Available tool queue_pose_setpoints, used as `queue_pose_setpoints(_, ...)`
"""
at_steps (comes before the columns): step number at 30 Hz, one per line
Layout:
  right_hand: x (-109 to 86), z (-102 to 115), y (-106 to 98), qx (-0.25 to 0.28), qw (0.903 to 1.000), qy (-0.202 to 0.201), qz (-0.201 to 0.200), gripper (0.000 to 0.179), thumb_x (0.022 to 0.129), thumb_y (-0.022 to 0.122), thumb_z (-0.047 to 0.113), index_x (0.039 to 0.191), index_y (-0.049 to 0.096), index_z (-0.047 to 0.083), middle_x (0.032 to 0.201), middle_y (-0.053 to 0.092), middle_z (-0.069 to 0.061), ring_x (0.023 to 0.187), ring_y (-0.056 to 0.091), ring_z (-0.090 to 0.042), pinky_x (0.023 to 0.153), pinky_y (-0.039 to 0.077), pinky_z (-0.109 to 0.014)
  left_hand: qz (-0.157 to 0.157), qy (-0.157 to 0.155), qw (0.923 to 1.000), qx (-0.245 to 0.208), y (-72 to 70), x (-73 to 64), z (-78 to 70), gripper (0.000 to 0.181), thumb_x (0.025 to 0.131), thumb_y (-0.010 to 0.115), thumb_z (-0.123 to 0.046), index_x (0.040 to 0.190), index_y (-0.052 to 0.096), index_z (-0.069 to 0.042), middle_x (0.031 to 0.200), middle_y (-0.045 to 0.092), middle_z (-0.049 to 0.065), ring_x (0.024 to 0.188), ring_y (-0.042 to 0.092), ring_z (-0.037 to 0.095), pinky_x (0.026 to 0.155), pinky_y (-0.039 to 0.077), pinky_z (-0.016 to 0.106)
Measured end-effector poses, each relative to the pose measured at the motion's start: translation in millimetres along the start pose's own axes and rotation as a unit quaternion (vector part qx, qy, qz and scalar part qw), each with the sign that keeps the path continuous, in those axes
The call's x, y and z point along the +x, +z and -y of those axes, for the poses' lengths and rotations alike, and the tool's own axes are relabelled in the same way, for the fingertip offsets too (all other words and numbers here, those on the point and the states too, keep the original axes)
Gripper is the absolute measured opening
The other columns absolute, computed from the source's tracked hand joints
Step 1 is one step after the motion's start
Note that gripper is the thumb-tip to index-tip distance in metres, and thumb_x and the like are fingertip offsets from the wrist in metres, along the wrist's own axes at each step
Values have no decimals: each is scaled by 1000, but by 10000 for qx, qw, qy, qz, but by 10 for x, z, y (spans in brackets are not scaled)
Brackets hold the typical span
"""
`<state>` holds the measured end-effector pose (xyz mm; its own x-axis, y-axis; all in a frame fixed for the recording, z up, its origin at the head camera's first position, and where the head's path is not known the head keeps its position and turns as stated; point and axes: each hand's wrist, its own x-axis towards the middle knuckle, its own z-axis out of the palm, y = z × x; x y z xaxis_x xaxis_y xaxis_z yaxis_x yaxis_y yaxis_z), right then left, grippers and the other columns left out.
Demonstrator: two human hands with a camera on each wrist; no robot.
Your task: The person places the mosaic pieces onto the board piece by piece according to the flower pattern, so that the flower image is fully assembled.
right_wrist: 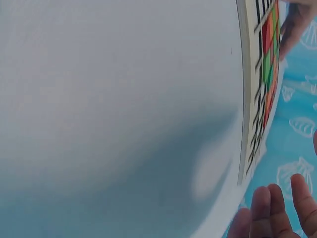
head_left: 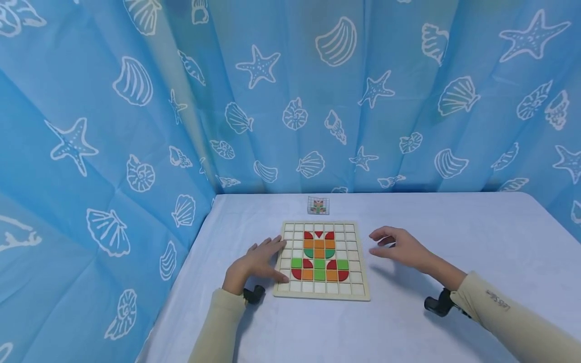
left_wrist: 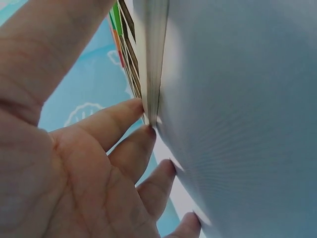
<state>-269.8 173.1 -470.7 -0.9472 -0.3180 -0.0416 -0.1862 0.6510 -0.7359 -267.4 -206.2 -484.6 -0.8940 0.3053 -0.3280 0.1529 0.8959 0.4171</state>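
A square wooden mosaic board (head_left: 321,297) lies on the table, its grid filled with white, red, orange and green tiles (head_left: 319,264) that form a tulip-like flower. My left hand (head_left: 259,262) rests at the board's left side with fingers spread, the thumb over the lower left corner. In the left wrist view, fingertips (left_wrist: 133,105) of that hand touch the board's edge (left_wrist: 153,59). To the right of the board my right hand (head_left: 401,246) hovers above the table, fingers loosely bent and holding nothing. The right wrist view shows its fingers (right_wrist: 270,213) near the board's edge (right_wrist: 245,99).
A small pattern card (head_left: 318,205) with a matching flower picture lies behind the board near the table's back edge. White cloth covers the table (head_left: 454,222). A blue curtain (head_left: 290,101) with shells and starfish hangs behind and along the left side.
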Motion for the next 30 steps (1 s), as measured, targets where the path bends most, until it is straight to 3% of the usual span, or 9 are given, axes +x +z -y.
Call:
queue_pose_setpoints(13,-89,-253,-340,-107,9969,217,-755,49,90,72,29,129,58,2,131,60,-22,117,59,-39,96,53,-55,-89,-119,9999,-20,-21,-5,-17,105,69,87,-47,156,32,-23,165,23,1,154,14,30,123,11,59)
queue_pose_setpoints(23,-225,-599,-572,-123,9978,348,-542,62,91,70,40,139,50,6,145,48,-24,130,49,-47,99,49,-61,-140,-18,9998,-140,20,-6,-41,104,69,87,-46,155,34,-22,165,24,1,154,13,29,124,10,59)
queue_pose_setpoints(30,-294,-765,-599,-164,9990,356,-213,87,88,73,43,152,28,5,155,30,-28,136,37,-51,101,44,-67,-111,-2,9998,-138,17,-16,-24,104,70,87,-45,155,33,-22,165,23,1,154,13,29,123,9,59)
